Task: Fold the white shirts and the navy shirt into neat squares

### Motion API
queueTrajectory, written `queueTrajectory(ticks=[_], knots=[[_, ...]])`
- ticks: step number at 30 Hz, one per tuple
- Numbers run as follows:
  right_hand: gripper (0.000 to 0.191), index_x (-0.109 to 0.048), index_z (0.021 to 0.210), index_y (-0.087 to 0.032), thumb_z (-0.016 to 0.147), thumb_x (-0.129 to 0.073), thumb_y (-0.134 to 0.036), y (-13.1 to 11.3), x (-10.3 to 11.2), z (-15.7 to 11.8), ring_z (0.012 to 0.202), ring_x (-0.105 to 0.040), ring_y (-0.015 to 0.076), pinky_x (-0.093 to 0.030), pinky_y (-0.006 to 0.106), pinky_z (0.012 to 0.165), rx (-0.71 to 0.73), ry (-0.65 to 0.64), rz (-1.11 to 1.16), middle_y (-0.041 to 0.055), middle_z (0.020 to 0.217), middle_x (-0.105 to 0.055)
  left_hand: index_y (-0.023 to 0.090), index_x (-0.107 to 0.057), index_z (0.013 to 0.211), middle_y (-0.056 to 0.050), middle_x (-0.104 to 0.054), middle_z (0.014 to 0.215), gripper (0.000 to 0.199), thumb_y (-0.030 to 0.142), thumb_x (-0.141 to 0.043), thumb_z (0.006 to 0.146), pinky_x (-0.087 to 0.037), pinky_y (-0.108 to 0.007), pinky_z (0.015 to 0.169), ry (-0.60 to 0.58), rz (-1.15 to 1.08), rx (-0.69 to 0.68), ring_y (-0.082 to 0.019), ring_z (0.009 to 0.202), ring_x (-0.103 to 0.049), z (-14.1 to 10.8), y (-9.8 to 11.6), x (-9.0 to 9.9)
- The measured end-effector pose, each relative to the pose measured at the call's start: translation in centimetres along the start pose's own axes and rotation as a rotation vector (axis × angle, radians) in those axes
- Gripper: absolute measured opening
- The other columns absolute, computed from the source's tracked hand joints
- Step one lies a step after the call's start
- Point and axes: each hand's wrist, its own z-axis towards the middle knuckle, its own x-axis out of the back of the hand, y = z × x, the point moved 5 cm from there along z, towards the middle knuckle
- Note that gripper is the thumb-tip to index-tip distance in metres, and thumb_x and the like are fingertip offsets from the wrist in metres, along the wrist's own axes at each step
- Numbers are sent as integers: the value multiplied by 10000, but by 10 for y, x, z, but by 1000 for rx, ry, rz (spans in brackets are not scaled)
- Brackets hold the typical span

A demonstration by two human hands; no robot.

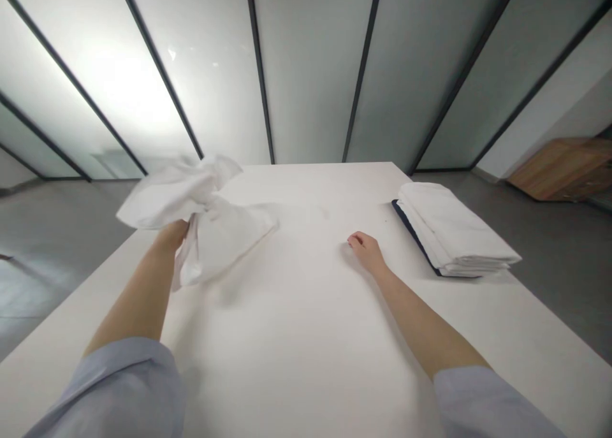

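A bunched white cloth (224, 231) hangs from my left hand (173, 234), whose fingers are closed around it. The cloth spreads above and to the right of that hand, and its lower part hangs close over the white table (296, 336). My right hand (366, 250) is over the middle of the table with its fingers curled together; whether anything small is between them is hidden. To the right of this hand lies a stack of folded white cloths (454, 227) on a dark blue flat item (414, 234).
Beyond the table's far edge stands a frosted glass wall (310, 68) with dark frames. Grey floor (62, 234) shows on both sides. At the far right is a wooden cabinet (564, 167).
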Motion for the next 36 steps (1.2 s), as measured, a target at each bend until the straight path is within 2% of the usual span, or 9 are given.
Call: queueTrajectory(ticks=[6,9,12,15,19,26,30,33,36], knots=[[207,-579,662,-218,758,-455,-353,1,-2,-1,587,-504,159,-349,266,573,9,-30,-52,-11,607,-579,137,-561,1040,-173,-568,1203,300,314,-524,800,-374,-613,947,-82,822,251,-407,1199,-446,-43,-48,46],[217,-578,660,-220,761,-451,-364,1,-3,-1,590,-506,164,-346,271,575,17,-46,-78,-7,606,-577,111,-468,1230,-207,-487,1324,509,379,-545,803,-413,-570,928,-131,932,259,-417,1198,-459,-49,-59,53],[220,-580,668,-222,766,-451,-371,2,-4,0,604,-516,169,-347,275,584,20,-58,-109,-5,619,-586,120,-276,1416,-221,-274,1500,788,436,-586,764,-358,-534,1020,-174,831,64,-403,1329,-332,-54,-47,40],[218,-579,671,-222,770,-451,-368,3,-4,1,607,-514,168,-344,274,589,31,-60,-125,-9,611,-574,154,-257,1460,-199,-177,1551,798,501,-525,794,-245,-569,1080,-217,835,-104,-381,1415,-163,-68,-28,12],[220,-575,674,-215,775,-446,-361,2,-5,0,603,-508,162,-336,269,586,52,-58,-128,-12,609,-569,191,-359,1436,-200,-230,1539,769,591,-484,791,-145,-680,1048,-340,931,-99,-411,1410,-158,-76,-29,-24],[230,-590,685,-207,779,-435,-349,-12,0,-2,640,-544,169,-391,270,612,78,39,-71,5,644,-611,91,-399,1405,-257,-234,1519,764,507,-507,774,-109,-674,1055,-378,974,45,-454,1390,-175,-31,-42,-53],[235,-627,791,-199,798,-433,-329,-32,42,11,783,-587,195,-440,289,684,184,215,-110,60,822,-679,-61,-489,1259,-322,-393,1395,674,381,-524,751,-70,-588,1115,-190,913,-75,-426,1373,-217,-40,10,-83],[257,-656,892,-167,798,-444,-277,-34,98,27,840,-590,214,-447,325,779,189,308,-332,106,927,-682,41,-561,1180,-242,-541,1240,522,390,-461,806,-112,-545,1130,-155,740,-237,-361,1256,-401,-67,49,-109],[319,-663,1019,-144,793,-471,-259,-15,161,34,947,-583,266,-423,404,877,9,374,-634,143,1068,-657,123,-555,1206,-190,-563,1213,504,420,-473,808,-127,-566,1118,-202,723,-284,-348,1222,-431,-85,59,-123]])
